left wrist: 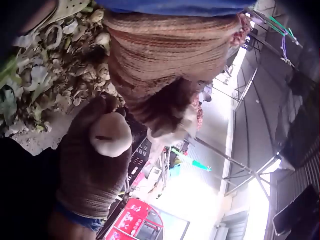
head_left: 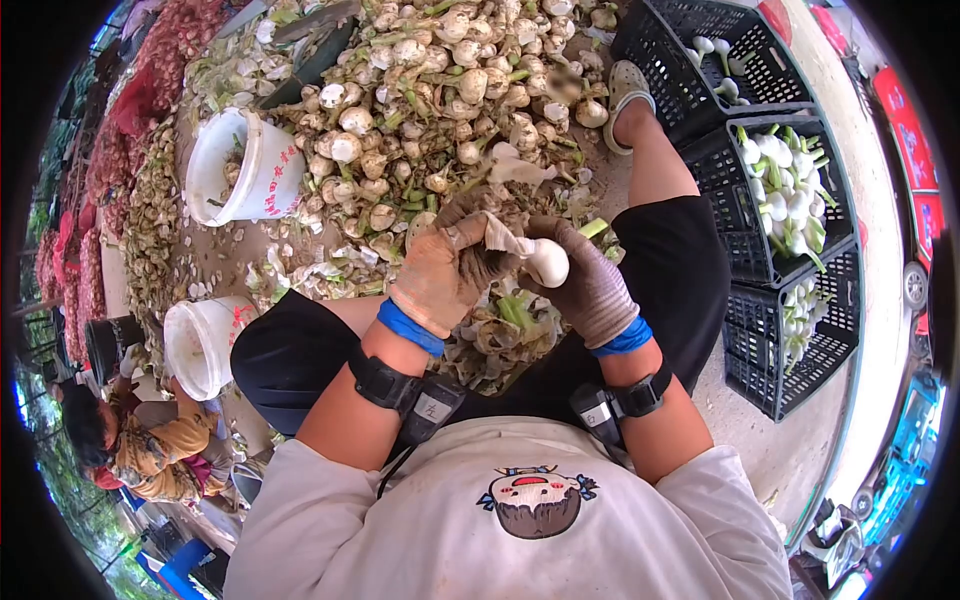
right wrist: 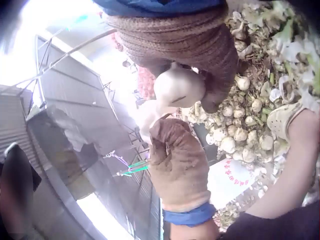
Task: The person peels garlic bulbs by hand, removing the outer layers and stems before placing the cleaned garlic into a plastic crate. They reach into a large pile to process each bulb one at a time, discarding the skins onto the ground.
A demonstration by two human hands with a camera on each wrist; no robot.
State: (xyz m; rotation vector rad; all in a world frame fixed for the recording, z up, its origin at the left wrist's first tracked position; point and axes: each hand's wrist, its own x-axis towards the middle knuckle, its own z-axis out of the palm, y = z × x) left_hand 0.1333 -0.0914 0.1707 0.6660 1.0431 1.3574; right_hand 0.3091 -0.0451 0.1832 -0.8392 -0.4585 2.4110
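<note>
I had my left hand (head_left: 440, 275) pinching papery skin (head_left: 504, 238), my right hand (head_left: 594, 285) gripping a garlic bulb (head_left: 547, 264), black crates (head_left: 735, 210) at two o'clock.

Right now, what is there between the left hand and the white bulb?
Pale papery skin runs from the left hand to the white bulb, as the head view shows.

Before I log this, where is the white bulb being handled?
In the head view, the bulb sits in the right hand, just right of the left hand.

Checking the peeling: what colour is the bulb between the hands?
White; the bulb shows best in the head view.
</note>
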